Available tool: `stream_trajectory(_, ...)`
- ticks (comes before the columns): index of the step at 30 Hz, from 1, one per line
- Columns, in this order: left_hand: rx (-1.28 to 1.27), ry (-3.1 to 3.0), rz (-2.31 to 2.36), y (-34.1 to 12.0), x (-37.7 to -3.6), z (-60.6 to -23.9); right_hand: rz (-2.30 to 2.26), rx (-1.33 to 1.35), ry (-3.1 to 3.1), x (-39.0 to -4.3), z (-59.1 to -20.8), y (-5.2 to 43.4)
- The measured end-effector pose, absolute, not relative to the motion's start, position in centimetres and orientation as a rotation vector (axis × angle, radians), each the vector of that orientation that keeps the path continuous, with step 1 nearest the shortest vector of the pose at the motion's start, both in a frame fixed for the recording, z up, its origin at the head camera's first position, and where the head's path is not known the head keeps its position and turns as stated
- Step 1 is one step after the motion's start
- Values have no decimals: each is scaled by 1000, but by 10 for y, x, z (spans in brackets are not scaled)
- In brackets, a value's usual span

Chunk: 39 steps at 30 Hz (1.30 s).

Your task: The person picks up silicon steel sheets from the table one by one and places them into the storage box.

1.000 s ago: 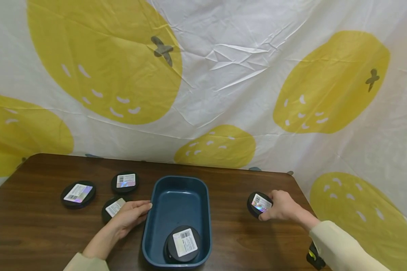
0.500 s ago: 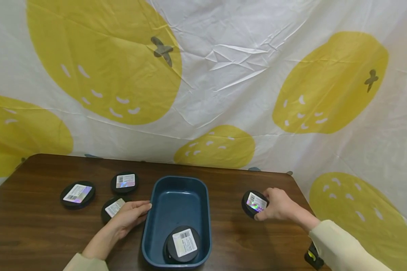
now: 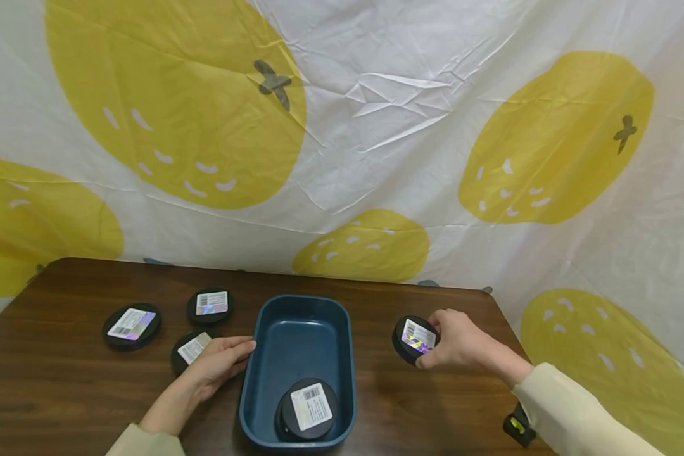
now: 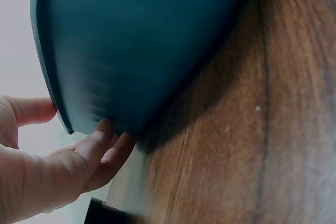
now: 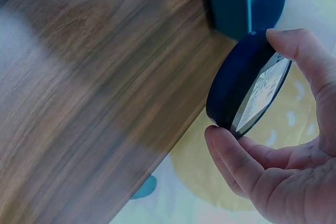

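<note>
The white barcode labels [image 3: 311, 407] on the black tins are too small to read.

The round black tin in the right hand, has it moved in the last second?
Yes. The right hand has carried the black tin leftward and slightly up, toward the blue tray, which stayed put.

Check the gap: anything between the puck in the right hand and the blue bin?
Nothing. In the head view, only bare wooden table lies between the black puck held by the right hand and the blue bin.
</note>
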<state>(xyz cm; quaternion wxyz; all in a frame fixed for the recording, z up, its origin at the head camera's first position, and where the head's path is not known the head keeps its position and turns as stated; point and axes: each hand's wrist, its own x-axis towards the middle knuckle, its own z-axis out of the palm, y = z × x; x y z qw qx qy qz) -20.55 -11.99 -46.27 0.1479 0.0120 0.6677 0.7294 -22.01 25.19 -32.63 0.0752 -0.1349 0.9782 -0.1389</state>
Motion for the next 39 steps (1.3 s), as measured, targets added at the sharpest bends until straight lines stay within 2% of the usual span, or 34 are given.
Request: stream_trajectory(39, 38, 1920, 2107, -121, -208, -465, -521, -607, 2871, -206, -325, 214)
